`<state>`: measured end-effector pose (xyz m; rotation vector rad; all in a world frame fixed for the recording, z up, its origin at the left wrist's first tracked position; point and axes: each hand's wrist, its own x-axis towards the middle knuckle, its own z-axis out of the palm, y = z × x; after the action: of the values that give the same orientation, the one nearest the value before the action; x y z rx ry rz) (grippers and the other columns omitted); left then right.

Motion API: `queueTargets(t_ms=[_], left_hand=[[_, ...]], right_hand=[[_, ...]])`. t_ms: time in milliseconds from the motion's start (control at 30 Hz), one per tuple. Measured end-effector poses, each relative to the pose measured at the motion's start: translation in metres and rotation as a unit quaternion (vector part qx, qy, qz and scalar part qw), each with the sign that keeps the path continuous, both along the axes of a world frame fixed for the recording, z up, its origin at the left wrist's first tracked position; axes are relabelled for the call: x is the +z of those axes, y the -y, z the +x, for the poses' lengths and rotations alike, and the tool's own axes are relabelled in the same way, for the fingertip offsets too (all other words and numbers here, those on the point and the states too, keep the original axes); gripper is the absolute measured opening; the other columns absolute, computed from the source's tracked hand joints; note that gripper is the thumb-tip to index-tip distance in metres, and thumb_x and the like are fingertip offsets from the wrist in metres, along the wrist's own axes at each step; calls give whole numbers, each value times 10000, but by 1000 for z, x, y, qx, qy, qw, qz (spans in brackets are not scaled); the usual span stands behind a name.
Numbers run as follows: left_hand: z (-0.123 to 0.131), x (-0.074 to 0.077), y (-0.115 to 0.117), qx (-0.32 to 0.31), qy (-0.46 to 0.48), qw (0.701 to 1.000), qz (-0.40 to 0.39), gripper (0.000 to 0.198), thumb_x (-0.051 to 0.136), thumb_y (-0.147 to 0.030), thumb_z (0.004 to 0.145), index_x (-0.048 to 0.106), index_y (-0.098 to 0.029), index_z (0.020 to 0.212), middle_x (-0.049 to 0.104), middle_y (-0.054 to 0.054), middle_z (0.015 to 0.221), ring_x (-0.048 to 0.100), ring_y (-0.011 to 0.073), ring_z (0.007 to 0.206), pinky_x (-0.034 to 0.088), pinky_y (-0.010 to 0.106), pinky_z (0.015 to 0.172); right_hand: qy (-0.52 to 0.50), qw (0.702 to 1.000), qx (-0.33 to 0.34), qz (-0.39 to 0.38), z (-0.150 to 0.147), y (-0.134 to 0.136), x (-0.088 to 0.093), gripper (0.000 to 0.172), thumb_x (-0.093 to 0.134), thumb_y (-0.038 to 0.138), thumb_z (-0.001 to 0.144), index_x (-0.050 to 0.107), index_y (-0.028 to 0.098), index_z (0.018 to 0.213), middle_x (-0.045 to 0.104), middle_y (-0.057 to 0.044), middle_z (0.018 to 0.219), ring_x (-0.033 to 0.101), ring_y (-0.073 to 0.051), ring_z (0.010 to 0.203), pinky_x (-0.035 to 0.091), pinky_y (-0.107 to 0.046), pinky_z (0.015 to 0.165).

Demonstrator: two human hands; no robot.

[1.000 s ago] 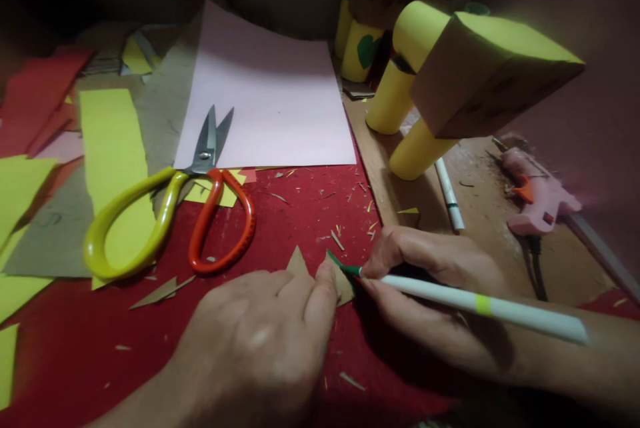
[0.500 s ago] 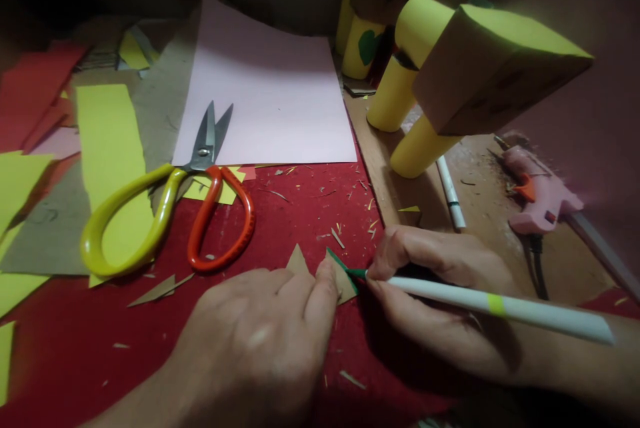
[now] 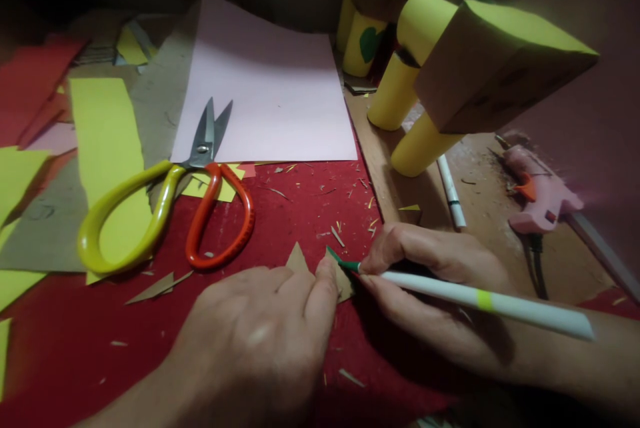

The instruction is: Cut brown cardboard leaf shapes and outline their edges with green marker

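A small pointed piece of brown cardboard (image 3: 346,287) lies on the red surface, pinned under the fingers of my left hand (image 3: 265,331). Most of it is covered by those fingers; one peak shows on each side of the index finger. My right hand (image 3: 440,265) pinches a white felt-tip pen (image 3: 440,290) with a yellow-green band. Its green tip touches the right peak's slanted edge, where green colour shows. Scissors (image 3: 203,148) with one yellow and one orange handle lie partly spread beyond my left hand.
Pale pink paper (image 3: 275,95) lies behind the scissors. Yellow strips (image 3: 107,141) and cardboard scraps are on the left. At the right stand a yellow tube-and-box figure (image 3: 465,81), a pink glue gun (image 3: 537,188) and a white pen (image 3: 451,195). Trimmings litter the red surface.
The felt-tip pen has shifted left, its tip now nearer the top of the cardboard peak. My right hand has moved slightly left; my left hand stays on the cardboard.
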<state>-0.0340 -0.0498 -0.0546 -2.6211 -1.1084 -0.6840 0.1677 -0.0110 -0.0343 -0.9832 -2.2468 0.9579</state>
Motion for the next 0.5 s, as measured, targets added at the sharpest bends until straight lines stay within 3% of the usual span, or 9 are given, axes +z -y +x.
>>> queueTargets(t_ms=[500], left_hand=[[1,0,0,25,-14,1000,5,324,353,-58,835,660,-59,938,697,74,609,628,229,429,450,336,345]], right_hand=[[-4,1000,1,18,2,2,-1,166,565,16,753,561,182,751,548,49,592,471,-57,450,369,-174,395]])
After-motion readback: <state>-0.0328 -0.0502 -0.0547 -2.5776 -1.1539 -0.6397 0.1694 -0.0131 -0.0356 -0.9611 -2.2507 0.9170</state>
